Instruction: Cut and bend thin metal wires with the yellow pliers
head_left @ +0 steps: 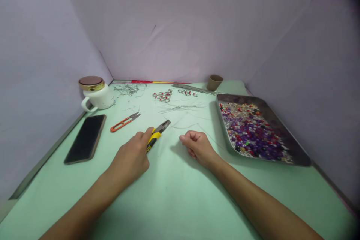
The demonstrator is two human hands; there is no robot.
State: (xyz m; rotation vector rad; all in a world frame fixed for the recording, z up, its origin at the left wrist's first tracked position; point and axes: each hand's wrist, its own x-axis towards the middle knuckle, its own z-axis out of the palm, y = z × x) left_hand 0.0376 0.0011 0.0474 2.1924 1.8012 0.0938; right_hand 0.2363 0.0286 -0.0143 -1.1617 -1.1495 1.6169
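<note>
My left hand (132,153) is wrapped round the yellow and black handles of a pair of pliers (157,133), whose metal jaws point away to the right. A little to its right, my right hand (198,145) is closed with the thumb against the curled fingers; what it holds, if anything, is too small to make out. Thin wires (182,108) lie on the pale green table just beyond both hands. Behind these wires sit small rings of red and clear beads (163,95), with a few more beaded rings (187,92) beside them.
Orange thread snips (125,122) and a dark phone (86,138) lie at left, near a lidded white mug (99,97). Wire scraps (129,89) are at the back. A metal tray (298,153) of mixed beads stands right, below a brown cup (215,83) and straight wires (197,89).
</note>
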